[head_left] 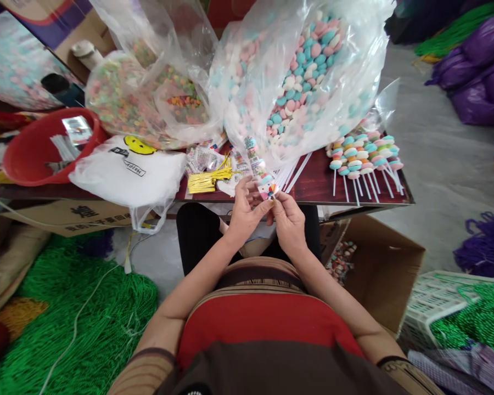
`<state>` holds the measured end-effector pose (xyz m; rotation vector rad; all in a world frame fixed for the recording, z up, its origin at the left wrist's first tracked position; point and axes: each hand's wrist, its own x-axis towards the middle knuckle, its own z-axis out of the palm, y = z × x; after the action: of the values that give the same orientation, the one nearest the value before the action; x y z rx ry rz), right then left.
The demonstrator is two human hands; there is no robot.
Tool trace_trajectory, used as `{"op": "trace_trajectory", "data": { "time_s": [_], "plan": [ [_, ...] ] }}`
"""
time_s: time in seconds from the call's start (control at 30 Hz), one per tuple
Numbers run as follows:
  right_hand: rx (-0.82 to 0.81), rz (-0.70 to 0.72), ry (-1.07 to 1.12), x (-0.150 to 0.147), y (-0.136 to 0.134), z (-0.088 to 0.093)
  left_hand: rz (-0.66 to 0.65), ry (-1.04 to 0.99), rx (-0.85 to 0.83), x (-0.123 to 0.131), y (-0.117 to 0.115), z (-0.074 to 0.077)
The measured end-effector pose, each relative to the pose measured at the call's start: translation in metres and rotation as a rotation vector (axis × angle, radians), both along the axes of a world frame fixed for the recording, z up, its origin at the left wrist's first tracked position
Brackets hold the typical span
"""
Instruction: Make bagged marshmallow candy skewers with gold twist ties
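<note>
Between my hands, at the table's front edge, is a candy skewer (255,159) in a clear printed wrapper, its top pointing away from me. My left hand (245,211) is closed around its lower end, thumb pressed near the tip. Meeting it there, my right hand (288,219) pinches the same gathered end; the fingertips hide what exactly lies between them. Just left of the skewer lie yellow twist ties (208,180) and printed wrappers (200,159). White sticks (290,173) lie to the right, partly behind my right hand.
Finished candy skewers (364,156) are piled at the table's right end. Behind stand big clear bags of pink-blue candies (308,66) and fruit-coloured candies (127,93). A red basin (20,148) and white plastic bag (127,170) sit left. An open cardboard box (379,274) stands below right.
</note>
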<state>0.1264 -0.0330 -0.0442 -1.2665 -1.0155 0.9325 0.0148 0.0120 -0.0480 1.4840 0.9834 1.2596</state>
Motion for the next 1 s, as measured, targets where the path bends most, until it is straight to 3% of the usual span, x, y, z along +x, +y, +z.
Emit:
{"op": "trace_trajectory", "data": {
  "time_s": [0.13, 0.27, 0.33, 0.47, 0.8, 1.0],
  "plan": [
    [0.025, 0.068, -0.171, 0.002, -0.001, -0.001, -0.071, 0.024, -0.116, 0.003, 0.0, 0.004],
    [0.093, 0.196, -0.478, 0.015, -0.003, 0.007, -0.033, -0.032, -0.299, 0.004, 0.002, 0.003],
    [0.104, 0.156, -0.586, 0.022, -0.001, 0.013, -0.006, -0.096, -0.327, 0.006, 0.005, -0.002],
    [0.186, -0.107, -0.653, 0.03, 0.012, 0.014, 0.01, -0.16, -0.349, 0.008, 0.009, -0.01],
    [0.213, 0.054, -0.881, 0.023, 0.032, -0.004, 0.036, -0.121, -0.32, 0.002, 0.011, -0.02],
    [0.209, 0.034, -1.009, 0.027, 0.035, -0.009, 0.025, -0.102, -0.362, 0.004, 0.013, -0.024]
  ]
}}
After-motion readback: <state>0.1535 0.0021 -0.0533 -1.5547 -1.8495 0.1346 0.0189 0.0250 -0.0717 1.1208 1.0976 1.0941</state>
